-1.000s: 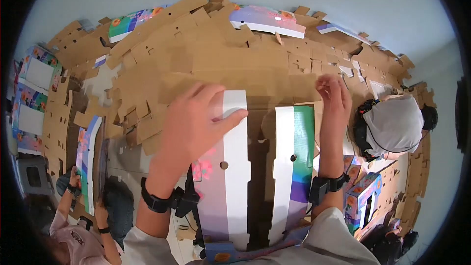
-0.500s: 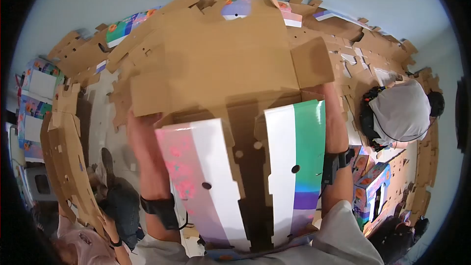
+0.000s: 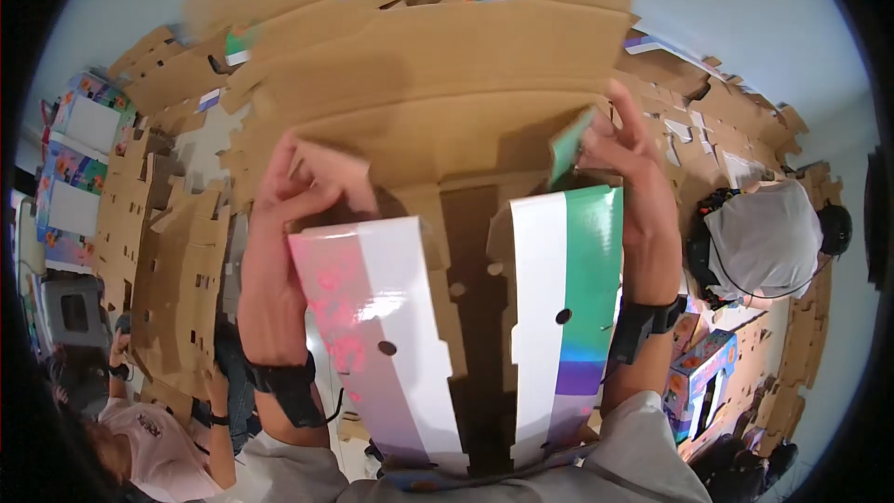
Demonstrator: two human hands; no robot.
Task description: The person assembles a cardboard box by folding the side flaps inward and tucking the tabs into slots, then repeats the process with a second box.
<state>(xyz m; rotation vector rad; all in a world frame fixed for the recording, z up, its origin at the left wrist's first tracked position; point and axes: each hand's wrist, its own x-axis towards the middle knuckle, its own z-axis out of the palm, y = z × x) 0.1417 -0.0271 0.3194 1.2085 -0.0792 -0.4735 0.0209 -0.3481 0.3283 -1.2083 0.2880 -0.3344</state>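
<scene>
L hand & R hand curled inward, pinching opp. flaps.

A single wide, fisheye-like camera worn on the person's head looks forward and down from above the grey fabric sleeves, which cross the bottom edge, and black rounded corners frame its curved picture. Nearest and filling the middle is the glossy pink, white, green and purple cardboard box, seen from above, with the bare left hand and bare right hand both in view at its far end. Farther off, the view takes in a seated-looking person in a grey shirt at right, a person in a pale pink shirt at lower left, and the smooth pale blue-grey wall along the top
</scene>
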